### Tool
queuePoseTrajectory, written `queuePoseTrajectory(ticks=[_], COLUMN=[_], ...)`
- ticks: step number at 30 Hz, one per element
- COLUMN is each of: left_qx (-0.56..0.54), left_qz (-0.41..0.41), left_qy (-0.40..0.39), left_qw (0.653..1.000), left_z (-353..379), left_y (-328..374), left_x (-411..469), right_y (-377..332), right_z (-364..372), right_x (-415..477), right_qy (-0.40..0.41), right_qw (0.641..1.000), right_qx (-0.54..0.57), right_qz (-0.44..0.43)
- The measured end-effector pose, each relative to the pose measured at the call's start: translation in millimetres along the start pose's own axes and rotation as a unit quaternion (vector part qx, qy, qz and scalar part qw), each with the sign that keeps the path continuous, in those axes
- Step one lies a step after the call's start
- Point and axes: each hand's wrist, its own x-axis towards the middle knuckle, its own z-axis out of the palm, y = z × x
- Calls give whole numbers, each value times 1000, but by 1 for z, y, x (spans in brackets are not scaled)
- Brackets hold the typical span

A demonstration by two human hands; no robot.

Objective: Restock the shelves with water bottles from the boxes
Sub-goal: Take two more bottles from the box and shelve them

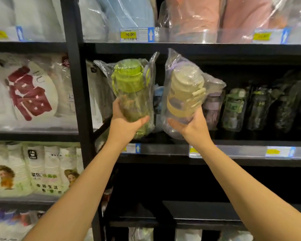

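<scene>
**Shop shelving, one wrapped bottle in each hand**

Black metal store shelving (76, 101) fills the view, its tiers stocked with goods in plastic wrap. Nearest, two bare forearms reach up from the bottom edge. The left hand (123, 122) grips the lower body of a lime-green-lidded water bottle in a clear plastic bag (129, 87), thumb across the front and fingers curled behind it. The right hand (193, 126) cups the base of a cream-lidded, pale purple water bottle in a clear plastic bag (184, 94), thumb in front and fingers wrapped round the far side. Both bottles are held upright, close side by side, in front of the middle shelf (233, 141), above its edge. Farther back on that shelf stands a row of bagged bottles (233, 108): four can be counted, and the rest to the right are too dark to count. On the tier above, a yellow price label reading 30.00 (129, 34) faces out.
</scene>
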Motion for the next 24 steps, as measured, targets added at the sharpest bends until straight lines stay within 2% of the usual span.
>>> queuePoseTrajectory(ticks=[4,12,17,24], left_qx=[63,132,128,157], left_qz=[-36,-125,-133,-158], left_qy=[5,-25,-16,-53], left_qw=[997,983,983,973], left_z=[8,44,67,76], left_y=[-29,-65,-75,-84], left_x=[33,92,105,117], right_y=[37,105,131,146], right_z=[1,3,8,8], right_x=[24,84,108,122], right_qy=[-43,-39,-27,-28], right_qw=[998,970,971,964], right_qx=[-26,-115,-86,-79], right_qz=[49,213,220,252])
